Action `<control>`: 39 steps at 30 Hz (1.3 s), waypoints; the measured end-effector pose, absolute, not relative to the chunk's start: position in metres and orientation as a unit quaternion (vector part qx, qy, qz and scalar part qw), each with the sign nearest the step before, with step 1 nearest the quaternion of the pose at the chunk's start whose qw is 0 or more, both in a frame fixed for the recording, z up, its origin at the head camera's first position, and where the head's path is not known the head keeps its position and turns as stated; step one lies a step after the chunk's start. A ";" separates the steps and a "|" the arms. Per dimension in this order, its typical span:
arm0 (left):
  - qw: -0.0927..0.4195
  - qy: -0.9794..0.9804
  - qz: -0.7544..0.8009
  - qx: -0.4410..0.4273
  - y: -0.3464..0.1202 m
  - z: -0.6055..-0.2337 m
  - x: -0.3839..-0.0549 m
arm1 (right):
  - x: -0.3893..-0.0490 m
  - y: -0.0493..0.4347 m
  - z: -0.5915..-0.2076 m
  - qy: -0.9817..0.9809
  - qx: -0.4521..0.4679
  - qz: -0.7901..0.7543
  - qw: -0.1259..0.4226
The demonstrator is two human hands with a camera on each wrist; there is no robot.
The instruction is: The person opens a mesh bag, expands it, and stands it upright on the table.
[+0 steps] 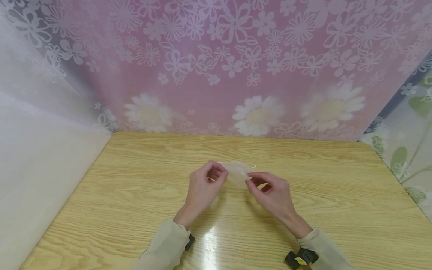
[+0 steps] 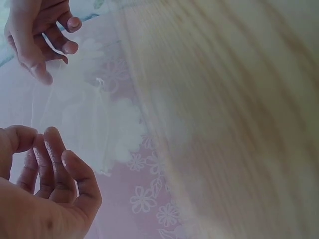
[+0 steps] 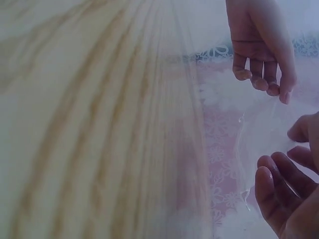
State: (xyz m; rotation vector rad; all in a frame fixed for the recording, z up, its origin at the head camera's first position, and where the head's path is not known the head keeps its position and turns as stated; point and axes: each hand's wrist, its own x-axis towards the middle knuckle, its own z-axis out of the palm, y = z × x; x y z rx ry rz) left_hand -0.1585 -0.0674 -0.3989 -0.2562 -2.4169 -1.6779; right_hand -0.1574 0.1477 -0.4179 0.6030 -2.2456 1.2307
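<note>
A thin, translucent whitish film piece (image 1: 236, 169), like a small plastic bag, spans the space between the two hands above the table. My left hand (image 1: 204, 185) pinches its left edge between thumb and bent fingers. At its right edge, the thumb and fingertips of my right hand (image 1: 275, 193) grip the film. The left wrist view shows the film piece (image 2: 79, 117) hanging flat, with small twisted ends at two corners of its far edge. Both hands have their other fingers loosely curled. In the right wrist view, the film piece (image 3: 259, 134) looks almost clear.
A wood-grain table (image 1: 141, 210) lies under both hands. Behind it hangs a pink curtain (image 1: 202, 75) printed with white flowers, and pale sheets (image 1: 50, 150) flank the sides. Each wrist wears a small black device (image 1: 302, 258) at the beige sleeve.
</note>
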 end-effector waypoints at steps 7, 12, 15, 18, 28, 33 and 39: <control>0.067 -0.821 -0.558 -0.097 -0.062 -0.399 -0.153 | -0.154 0.149 -0.418 -0.827 0.185 0.461 0.265; 0.061 -0.836 -0.537 -0.095 -0.060 -0.401 -0.150 | -0.153 0.148 -0.417 -0.830 0.149 0.470 0.261; 0.072 -0.835 -0.536 -0.099 -0.059 -0.401 -0.150 | -0.153 0.147 -0.416 -0.826 0.136 0.477 0.266; 0.080 -0.833 -0.538 -0.103 -0.058 -0.401 -0.150 | -0.154 0.146 -0.416 -0.821 0.127 0.485 0.274; 0.080 -0.824 -0.551 -0.102 -0.058 -0.401 -0.150 | -0.153 0.145 -0.415 -0.819 0.116 0.508 0.241; 0.077 -0.822 -0.554 -0.111 -0.057 -0.399 -0.150 | -0.153 0.144 -0.414 -0.807 0.113 0.524 0.247; 0.077 -0.819 -0.553 -0.134 -0.056 -0.395 -0.148 | -0.153 0.141 -0.412 -0.796 0.096 0.532 0.273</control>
